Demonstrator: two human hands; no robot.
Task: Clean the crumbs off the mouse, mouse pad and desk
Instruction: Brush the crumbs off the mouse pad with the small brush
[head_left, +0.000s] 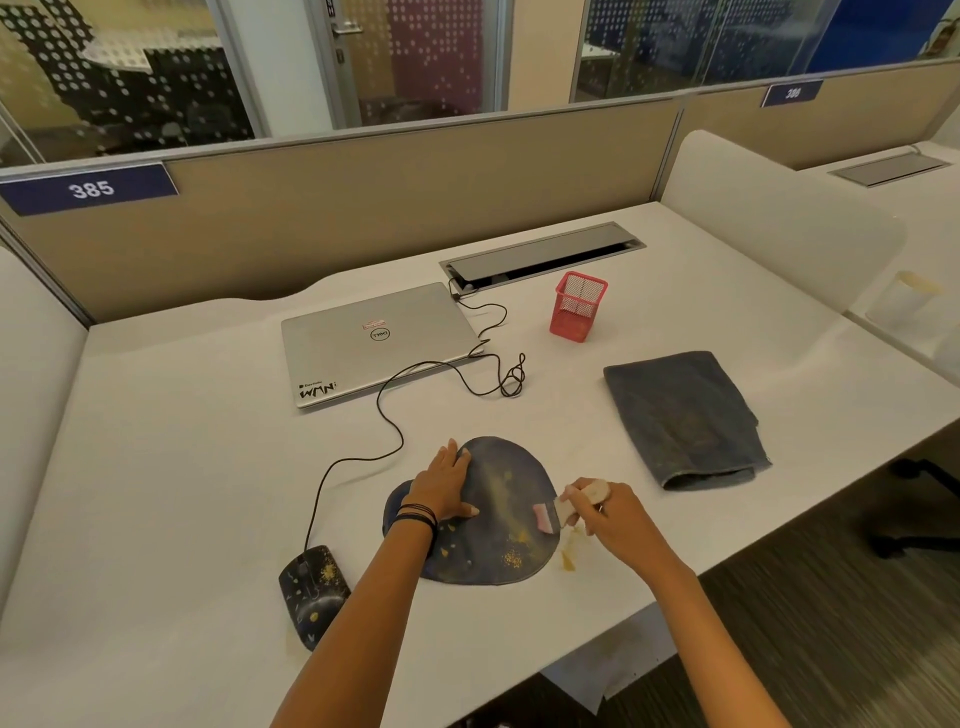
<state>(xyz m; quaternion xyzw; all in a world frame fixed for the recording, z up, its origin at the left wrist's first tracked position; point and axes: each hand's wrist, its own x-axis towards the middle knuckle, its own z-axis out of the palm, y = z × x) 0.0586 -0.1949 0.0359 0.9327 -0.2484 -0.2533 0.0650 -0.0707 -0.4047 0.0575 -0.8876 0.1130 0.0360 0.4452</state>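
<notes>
A dark blue mouse pad (498, 499) lies on the white desk (182, 467), dusted with yellow crumbs. My left hand (444, 486) presses flat on the pad's left part with straight fingers. My right hand (605, 506) grips a small white brush (566, 506) whose pink bristles touch the pad's right edge. More crumbs (569, 553) lie on the desk just right of the pad. The black wired mouse (311, 590) sits at the lower left, speckled with crumbs, its cable running up to the laptop.
A shut silver laptop (376, 340) lies behind the pad. A red mesh pen holder (576, 306) and a folded grey cloth (683, 418) are to the right. The cable tray (543, 254) is at the back, the desk's front edge close on the right.
</notes>
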